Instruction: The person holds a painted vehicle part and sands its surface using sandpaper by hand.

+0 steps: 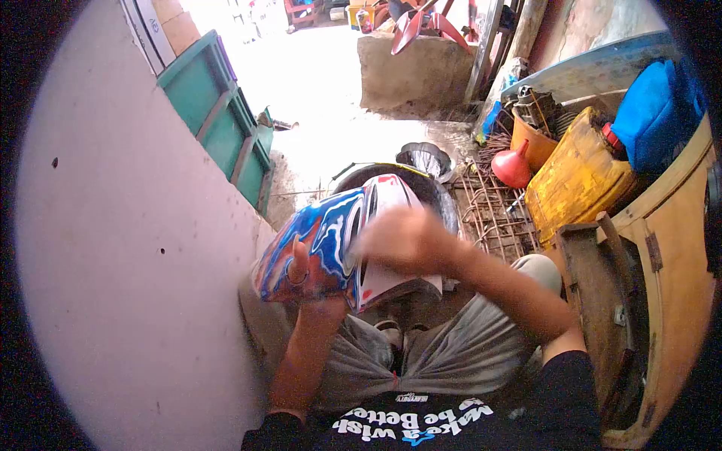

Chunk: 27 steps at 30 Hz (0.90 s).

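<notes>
A glossy painted panel (320,233), swirled in blue, white and orange-red, with a white part on its right side, is held over my lap; it looks like a piece of vehicle bodywork. My left hand (299,263) supports it from beneath, with a finger or thumb poking up through a hole and the rest hidden. Over the white part is my right hand (406,240), smeared by motion. Its fingers seem curled, but what they hold, if anything, cannot be made out. Beyond the panel sits a dark round container (353,179), partly covered by it.
A black scalloped bowl (425,159) stands ahead. To the right are rusty metal mesh (492,207), a red funnel (513,165), a dirty yellow jerrycan (583,177) and a blue container (654,116). A white wall (135,248) runs close on my left, beside a green panel (203,98).
</notes>
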{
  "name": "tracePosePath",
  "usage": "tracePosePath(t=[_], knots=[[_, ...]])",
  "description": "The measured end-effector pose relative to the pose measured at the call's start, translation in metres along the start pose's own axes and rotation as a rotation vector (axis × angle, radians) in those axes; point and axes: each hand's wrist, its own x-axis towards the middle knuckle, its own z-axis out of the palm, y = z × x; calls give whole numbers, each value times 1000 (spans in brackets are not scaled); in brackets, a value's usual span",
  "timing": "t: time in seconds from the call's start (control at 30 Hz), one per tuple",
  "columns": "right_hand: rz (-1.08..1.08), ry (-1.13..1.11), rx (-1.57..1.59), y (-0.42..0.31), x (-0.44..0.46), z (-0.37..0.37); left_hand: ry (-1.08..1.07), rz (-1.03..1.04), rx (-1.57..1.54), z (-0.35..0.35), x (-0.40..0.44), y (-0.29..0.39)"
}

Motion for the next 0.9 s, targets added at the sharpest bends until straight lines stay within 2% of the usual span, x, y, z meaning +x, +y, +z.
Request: tracePosePath(t=[0.03, 0.1, 0.17, 0.2, 0.23, 0.3, 0.33, 0.37, 0.43, 0.5, 0.53, 0.57, 0.6, 0.67, 0.73, 0.77, 0.8, 0.83, 0.9], knots=[[236, -139, -57, 26, -10, -8, 5, -8, -3, -2, -1, 0], [342, -265, -247, 38, -18, -13, 42, -15, -23, -6, -2, -3], [119, -15, -20, -9, -1, 1, 107, -11, -48, -9, 0, -8], [-18, 32, 115, -30, 3, 8, 96, -2, -48, -7, 2, -8], [-192, -103, 203, -44, 15, -4, 91, 3, -42, -6, 3, -7], [-118, -28, 131, -20, 1, -2, 85, 11, -30, -1, 0, -2], [26, -41, 31, 4, -3, -3, 73, 17, -30, 4, 0, 1], [176, -83, -86, 30, -11, -11, 68, 15, 15, 12, -3, 3], [325, -236, -195, 41, -18, -21, 57, 11, 105, 27, -8, 8], [136, -36, -87, 14, -8, -5, -10, -43, -81, 1, 3, 0], [26, -10, -21, -9, 3, 2, -52, 57, 59, 0, 7, 3], [-83, 18, 50, -24, 9, 5, -174, -5, -129, 0, 8, 3], [-71, 10, 67, -22, 8, 6, -297, -69, -310, -1, 8, 5], [-50, -8, 106, -8, 1, 1, -225, -53, -232, 3, 7, 7], [188, -26, -34, 19, -5, -8, -35, 33, 86, 31, 2, 10], [291, -35, -125, 24, -7, -13, -44, 21, 90, 33, 1, 9], [201, -93, -160, 16, -3, -16, -53, 9, 93, 34, 1, 9], [144, -11, -60, -3, -1, -1, -73, -13, 36, 10, 5, 4], [-97, 85, 184, -43, 15, 4, -40, -15, 29, 9, 6, 5]])
